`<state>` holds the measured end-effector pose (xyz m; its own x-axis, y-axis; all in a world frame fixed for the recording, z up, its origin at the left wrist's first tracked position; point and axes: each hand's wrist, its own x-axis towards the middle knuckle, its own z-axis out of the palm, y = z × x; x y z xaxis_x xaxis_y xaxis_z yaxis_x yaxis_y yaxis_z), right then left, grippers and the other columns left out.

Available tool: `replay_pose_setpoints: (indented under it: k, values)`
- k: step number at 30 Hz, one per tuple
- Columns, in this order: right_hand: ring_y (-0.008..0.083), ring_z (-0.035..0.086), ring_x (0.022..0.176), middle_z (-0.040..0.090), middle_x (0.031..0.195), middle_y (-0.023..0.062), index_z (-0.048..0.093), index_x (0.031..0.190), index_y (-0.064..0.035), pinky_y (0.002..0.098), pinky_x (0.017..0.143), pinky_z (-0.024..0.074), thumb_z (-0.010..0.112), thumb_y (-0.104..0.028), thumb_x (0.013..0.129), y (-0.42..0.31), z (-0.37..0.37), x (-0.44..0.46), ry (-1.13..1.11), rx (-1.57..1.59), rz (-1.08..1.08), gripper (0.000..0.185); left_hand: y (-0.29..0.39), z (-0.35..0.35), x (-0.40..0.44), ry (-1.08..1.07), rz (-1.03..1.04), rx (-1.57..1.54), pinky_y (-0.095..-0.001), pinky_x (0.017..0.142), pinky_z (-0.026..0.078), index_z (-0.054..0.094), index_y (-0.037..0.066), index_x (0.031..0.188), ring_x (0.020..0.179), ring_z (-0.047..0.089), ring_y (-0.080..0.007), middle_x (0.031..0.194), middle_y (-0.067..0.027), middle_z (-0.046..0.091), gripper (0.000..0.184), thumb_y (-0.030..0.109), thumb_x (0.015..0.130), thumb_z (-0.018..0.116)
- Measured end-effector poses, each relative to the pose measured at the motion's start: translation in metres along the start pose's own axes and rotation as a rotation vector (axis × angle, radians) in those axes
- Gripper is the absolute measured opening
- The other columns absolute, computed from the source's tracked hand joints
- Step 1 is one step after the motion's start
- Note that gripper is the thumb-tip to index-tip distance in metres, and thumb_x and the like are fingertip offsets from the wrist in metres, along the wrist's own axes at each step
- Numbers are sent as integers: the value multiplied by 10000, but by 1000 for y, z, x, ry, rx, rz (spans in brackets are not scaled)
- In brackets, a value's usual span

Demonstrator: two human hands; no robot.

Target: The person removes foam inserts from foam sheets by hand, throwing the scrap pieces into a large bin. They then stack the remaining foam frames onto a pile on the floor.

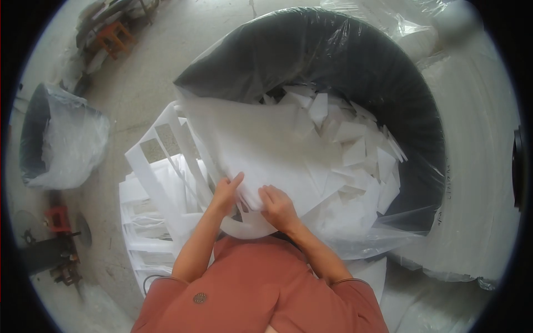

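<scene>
A broad white foam-like sheet (252, 139) lies across the near left rim of a big dark round bin. My left hand (225, 195) grips the sheet's near edge, with its thumb pointing up along the surface. My right hand (278, 208) is closed at the same edge, a little to the right, its fingers curled on the white material. Between the two hands the edge is bunched in several layers. A white sheet with rectangular cut-outs (145, 162) hangs over the rim to the left of my left hand.
The dark bin (411, 89), lined with clear plastic, holds many loose white offcuts (355, 144). More slotted white sheets (139, 191) are stacked at left. A smaller plastic-lined bin (78, 139), an orange stool (115, 39) and a red stool (58, 219) stand on the floor further left.
</scene>
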<state>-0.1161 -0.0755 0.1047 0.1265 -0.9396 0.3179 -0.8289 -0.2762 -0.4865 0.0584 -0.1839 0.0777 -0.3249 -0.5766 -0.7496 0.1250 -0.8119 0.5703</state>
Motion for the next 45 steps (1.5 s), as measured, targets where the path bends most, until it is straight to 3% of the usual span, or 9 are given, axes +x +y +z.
replay_pose_setpoints:
  k: [18,20,23,25,28,33,37,43,45]
  values:
    - [237,675,911,677,1065,187,596,1198,33,318,815,532,696,-65,836,52,-150,-30,176,381,337,389,8,22,18,179,286,-19,-294,474,474,416,24,1199,647,591,-198,954,-129,565,430,267,915,628]
    - [323,589,1141,567,1257,256,483,1328,52,364,963,466,782,-118,775,90,-166,-36,370,590,521,651,13,18,9,152,315,20,-278,437,441,416,27,1185,616,583,-192,947,-131,556,417,265,915,627]
    - [409,321,1379,306,1477,289,283,1461,35,437,1116,294,875,-184,651,127,-151,-42,630,-279,533,1028,11,34,-11,149,352,87,-267,372,345,422,42,1139,500,523,-155,838,-99,538,385,269,915,638]
    - [440,54,1452,67,1562,268,130,1514,-5,507,1167,123,921,-245,535,92,-140,-37,254,-46,258,1281,8,64,-27,122,387,145,-258,371,327,428,48,1151,478,491,-131,787,-78,539,395,293,924,638]
    - [431,89,1454,134,1554,267,207,1511,-45,594,1134,136,923,-275,464,35,-97,-15,23,-39,94,1290,-13,94,-52,-62,469,242,-240,374,302,442,57,1182,457,447,-98,731,-50,539,411,336,941,623]
    - [468,561,1095,586,1205,253,556,1236,19,495,951,450,633,15,730,33,-79,23,323,41,-61,511,1,89,-92,-296,455,185,-236,445,367,445,49,1291,522,479,-94,838,-61,621,525,415,947,598]
    - [451,531,1136,559,1261,242,544,1255,22,505,954,432,619,18,717,20,-69,18,218,-64,-119,544,35,102,-87,-12,451,152,-391,634,513,467,-38,1262,890,603,-233,1054,-129,605,615,394,879,677]
    - [430,565,1126,591,1204,249,550,1213,33,452,965,450,686,-21,776,2,-141,8,-35,558,57,461,66,72,-19,46,478,69,-351,613,487,484,-32,1212,886,573,-232,1126,-124,552,505,309,889,670]
    - [397,564,1128,571,1220,239,509,1247,29,424,967,448,718,-41,784,12,-176,8,177,615,221,513,69,69,-16,5,445,98,-329,590,465,481,-26,1209,869,557,-221,1107,-117,554,490,311,901,658]
